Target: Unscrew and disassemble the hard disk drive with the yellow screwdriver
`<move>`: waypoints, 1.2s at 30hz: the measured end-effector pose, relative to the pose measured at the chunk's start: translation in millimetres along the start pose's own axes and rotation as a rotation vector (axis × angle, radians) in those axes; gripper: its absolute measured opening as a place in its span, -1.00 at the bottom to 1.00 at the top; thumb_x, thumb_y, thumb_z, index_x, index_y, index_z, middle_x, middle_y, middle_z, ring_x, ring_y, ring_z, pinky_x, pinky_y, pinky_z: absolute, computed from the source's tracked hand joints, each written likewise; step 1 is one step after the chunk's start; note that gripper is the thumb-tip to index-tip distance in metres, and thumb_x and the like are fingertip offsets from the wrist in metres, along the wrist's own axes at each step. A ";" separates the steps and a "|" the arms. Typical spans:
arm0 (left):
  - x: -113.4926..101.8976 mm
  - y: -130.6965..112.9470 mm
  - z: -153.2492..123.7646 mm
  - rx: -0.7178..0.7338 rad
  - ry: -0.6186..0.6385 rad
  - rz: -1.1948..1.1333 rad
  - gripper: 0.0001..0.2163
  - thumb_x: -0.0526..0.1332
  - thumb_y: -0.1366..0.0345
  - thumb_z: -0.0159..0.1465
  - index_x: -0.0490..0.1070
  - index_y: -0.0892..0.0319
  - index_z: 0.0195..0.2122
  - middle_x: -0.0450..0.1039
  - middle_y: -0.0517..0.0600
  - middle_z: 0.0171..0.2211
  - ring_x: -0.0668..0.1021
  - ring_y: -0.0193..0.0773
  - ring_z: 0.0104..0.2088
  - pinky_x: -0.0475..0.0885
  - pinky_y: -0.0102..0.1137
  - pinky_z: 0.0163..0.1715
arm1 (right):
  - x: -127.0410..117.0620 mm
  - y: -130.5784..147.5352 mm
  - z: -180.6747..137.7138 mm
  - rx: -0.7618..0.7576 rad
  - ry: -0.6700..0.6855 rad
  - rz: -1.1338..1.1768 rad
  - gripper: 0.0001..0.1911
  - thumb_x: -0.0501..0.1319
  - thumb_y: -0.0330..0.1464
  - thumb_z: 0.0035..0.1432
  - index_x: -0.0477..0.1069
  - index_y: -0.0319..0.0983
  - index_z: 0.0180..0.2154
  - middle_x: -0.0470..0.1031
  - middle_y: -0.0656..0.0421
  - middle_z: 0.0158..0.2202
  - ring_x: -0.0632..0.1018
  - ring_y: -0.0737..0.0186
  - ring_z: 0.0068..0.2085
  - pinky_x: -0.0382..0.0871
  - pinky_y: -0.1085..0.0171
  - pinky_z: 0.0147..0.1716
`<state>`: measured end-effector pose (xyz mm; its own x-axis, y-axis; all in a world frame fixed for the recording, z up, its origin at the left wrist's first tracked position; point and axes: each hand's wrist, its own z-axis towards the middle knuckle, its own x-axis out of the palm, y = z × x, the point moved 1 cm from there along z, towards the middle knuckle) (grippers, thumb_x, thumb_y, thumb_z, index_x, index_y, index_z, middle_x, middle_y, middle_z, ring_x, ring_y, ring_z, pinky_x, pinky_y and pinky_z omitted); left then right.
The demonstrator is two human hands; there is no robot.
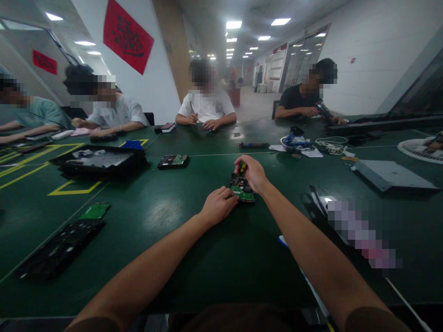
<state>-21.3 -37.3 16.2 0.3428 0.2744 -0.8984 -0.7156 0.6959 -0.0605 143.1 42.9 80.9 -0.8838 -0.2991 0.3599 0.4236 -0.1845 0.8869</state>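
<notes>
A hard drive (242,189) with a green circuit board lies face up on the green table (180,258) in front of me. My left hand (218,205) rests at its near left corner, fingers curled against its edge. My right hand (252,173) is closed around a small yellow-handled screwdriver (243,167), held upright with its tip down on the drive.
A second hard drive (173,161) lies further left, beside a black tray (98,162). A loose green board (94,210) and a black panel (58,251) sit at near left. A grey metal case (392,175) is at right. Several people sit around the far side.
</notes>
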 end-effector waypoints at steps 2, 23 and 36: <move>1.9 -0.3 -0.9 -0.017 0.014 0.002 -0.76 0.12 0.21 0.49 0.55 0.03 0.05 0.50 0.07 -0.04 0.56 -0.14 -0.12 0.52 -0.24 -0.10 | 0.5 -1.4 0.4 -0.004 -0.009 0.006 -0.68 0.38 -0.08 0.13 0.49 -0.19 -0.41 0.46 0.24 -0.44 0.49 0.30 -0.41 0.38 0.30 -0.36; 6.4 0.2 -3.8 -0.042 0.061 0.020 -0.66 0.08 0.16 0.50 0.47 0.05 0.21 0.48 0.06 0.24 0.68 -0.10 -0.03 0.63 -0.26 -0.14 | -1.3 0.2 0.9 0.005 0.020 0.001 -0.60 0.33 0.02 0.16 0.42 -0.16 -0.44 0.47 0.24 -0.51 0.52 0.26 -0.42 0.44 0.23 -0.29; 5.8 1.0 -3.9 -0.050 0.036 -0.014 -0.69 0.10 0.16 0.49 0.52 0.06 0.15 0.52 0.09 0.17 0.68 -0.14 -0.13 0.62 -0.29 -0.21 | 0.2 2.5 -1.8 0.045 0.000 -0.004 -0.60 0.37 0.04 0.10 0.50 -0.17 -0.39 0.47 0.23 -0.44 0.50 0.29 -0.39 0.41 0.28 -0.32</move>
<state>-22.4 -37.6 9.2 0.3313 0.2401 -0.9125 -0.7408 0.6651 -0.0939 144.3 40.7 82.7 -0.8853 -0.2988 0.3564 0.4108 -0.1431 0.9004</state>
